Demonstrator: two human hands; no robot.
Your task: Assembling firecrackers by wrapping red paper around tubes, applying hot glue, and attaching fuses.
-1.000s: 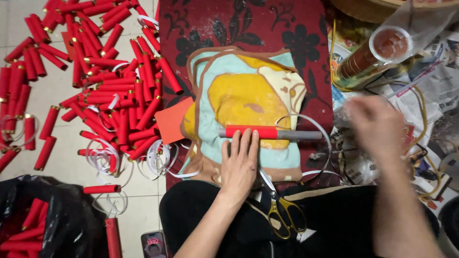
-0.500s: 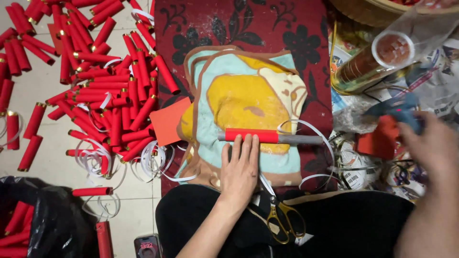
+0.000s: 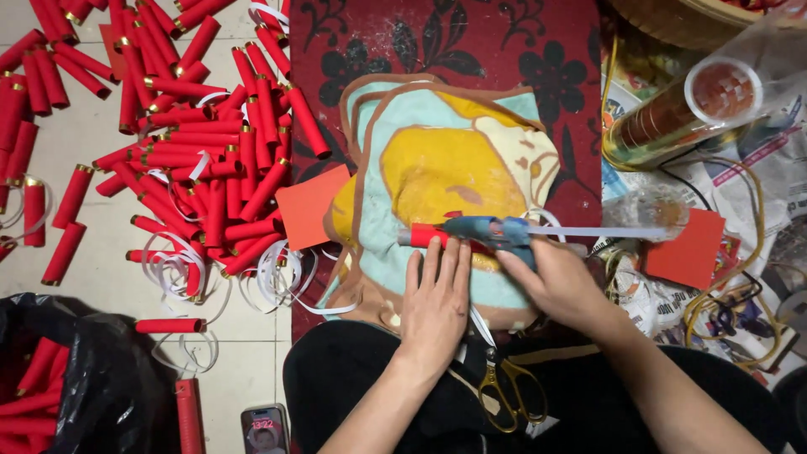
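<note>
My left hand lies flat, fingers together, on a folded cloth in my lap, pressing a red paper tube whose left end shows beyond the fingertips. My right hand grips a blue glue gun held sideways over the tube, its clear glue stick pointing right. A red paper square lies just left of the cloth.
Many red paper tubes are piled on the floor at left, with white strips among them. A black bag holds more tubes. Yellow-handled scissors rest on my lap. A clear roll, red paper and newspaper lie right.
My right hand came back from the clutter at right carrying the blue glue gun and now holds it over the red tube. My left hand stayed pressed on the tube.
</note>
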